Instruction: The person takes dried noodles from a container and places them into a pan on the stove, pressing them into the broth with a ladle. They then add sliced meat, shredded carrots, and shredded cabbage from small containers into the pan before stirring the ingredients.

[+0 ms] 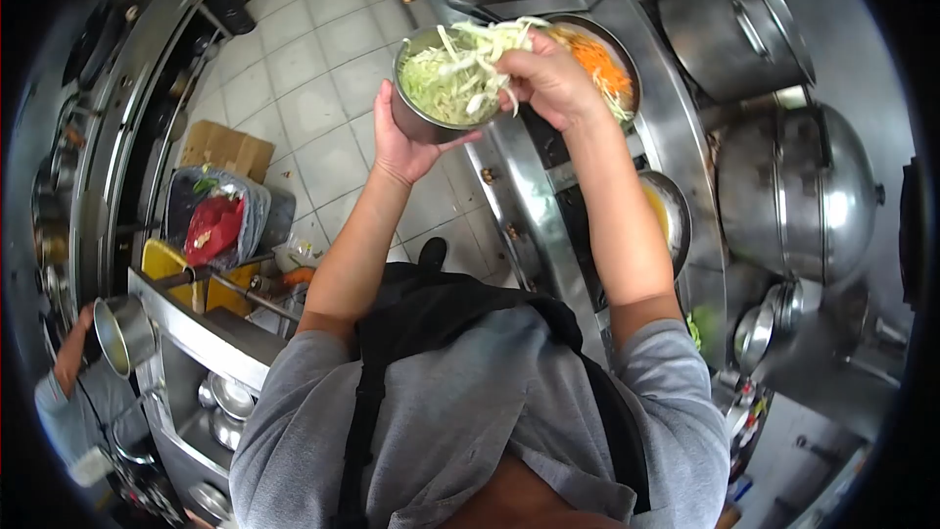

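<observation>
My left hand (403, 142) holds a round metal bowl (431, 125) from below and the side, tilted a little. Shredded cabbage (436, 83) fills much of the bowl. Above its right rim, my right hand (553, 78) is closed on a bunch of cabbage shreds, and loose strands hang from the fingers. Just beyond that hand sits a pan (636, 69) on the stove, with shredded carrot (594, 61) and pale shreds in it. The right hand and forearm hide part of this pan.
A second pan (682, 211) with yellow contents sits nearer on the stove. Large metal pots (734, 29) and a domed steamer (798, 191) line the right side. At left are a lined bin (255, 220), a cardboard box (225, 149) and another person's arm (70, 353) by a metal pot (125, 333).
</observation>
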{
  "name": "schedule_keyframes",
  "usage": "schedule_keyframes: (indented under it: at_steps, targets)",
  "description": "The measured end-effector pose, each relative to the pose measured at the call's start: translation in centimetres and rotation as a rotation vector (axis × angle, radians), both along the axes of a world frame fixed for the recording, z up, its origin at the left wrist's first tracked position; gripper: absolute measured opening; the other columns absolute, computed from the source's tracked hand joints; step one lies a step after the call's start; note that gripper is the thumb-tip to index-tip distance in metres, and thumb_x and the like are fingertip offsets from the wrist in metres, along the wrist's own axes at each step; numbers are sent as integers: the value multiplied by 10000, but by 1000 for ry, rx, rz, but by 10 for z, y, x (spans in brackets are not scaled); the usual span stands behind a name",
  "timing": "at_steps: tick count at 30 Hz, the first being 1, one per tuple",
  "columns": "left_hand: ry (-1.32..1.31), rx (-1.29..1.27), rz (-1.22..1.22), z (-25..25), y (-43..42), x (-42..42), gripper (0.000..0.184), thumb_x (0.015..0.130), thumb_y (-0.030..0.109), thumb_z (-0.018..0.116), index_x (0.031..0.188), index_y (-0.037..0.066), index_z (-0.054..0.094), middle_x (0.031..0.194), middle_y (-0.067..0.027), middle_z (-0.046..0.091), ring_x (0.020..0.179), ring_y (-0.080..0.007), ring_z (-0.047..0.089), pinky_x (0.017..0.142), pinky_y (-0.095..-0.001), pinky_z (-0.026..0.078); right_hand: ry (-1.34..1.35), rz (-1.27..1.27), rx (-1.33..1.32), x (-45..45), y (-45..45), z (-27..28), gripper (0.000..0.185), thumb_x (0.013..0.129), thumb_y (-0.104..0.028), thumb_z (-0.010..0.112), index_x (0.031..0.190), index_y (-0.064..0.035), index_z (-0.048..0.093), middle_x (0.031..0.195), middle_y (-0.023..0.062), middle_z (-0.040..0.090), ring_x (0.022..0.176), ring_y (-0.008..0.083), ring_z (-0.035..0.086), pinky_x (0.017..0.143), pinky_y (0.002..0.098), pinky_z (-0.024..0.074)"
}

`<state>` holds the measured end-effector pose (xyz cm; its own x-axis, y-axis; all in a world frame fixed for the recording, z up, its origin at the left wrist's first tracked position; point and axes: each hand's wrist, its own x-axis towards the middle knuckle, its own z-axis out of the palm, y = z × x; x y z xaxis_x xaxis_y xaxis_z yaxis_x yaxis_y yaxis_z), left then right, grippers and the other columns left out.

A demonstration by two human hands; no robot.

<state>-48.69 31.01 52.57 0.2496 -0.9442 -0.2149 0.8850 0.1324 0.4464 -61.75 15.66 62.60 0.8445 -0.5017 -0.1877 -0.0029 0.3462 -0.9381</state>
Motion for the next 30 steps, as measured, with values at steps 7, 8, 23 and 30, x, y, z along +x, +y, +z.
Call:
schedule_keyframes:
  at_steps: [7,8,23,30]
  targets:
    - [11,-46,-71,-6,-32,-6,855,928,774,232,1560,205,322,1571,-143,383,1399,-444,416,1048,-730,376,-10,-322,-152,-85,-80,26,226,873,-11,634,1098,-17,605,975,94,688,730,148,641,560,296,553]
    - [15,-42,-75,-8,-34,-6,855,928,774,232,1560,205,322,1571,-143,383,1399,-444,416,1048,-730,376,54,-365,-196,-99,-94,21,232,868,-19,647,1097,-22,610,961,89,693,706,137,641,551,282,551]
    - [13,122,13,-15,1,5,826,933,757,228,1544,215,357,1568,-109,396,1388,-428,432,1042,-729,377,1320,-67,-840,-146,-154,-119,432,940,-196,510,1355,-224,628,788,80,723,586,171,683,513,340,537]
    - [-16,123,-10,-20,5,-2,881,894,788,313,1552,203,332,1563,-137,397,1396,-434,420,1047,-743,359,1311,16,-907,-144,-150,-106,272,913,-264,541,1096,-203,732,862,110,741,655,257,706,696,413,566]
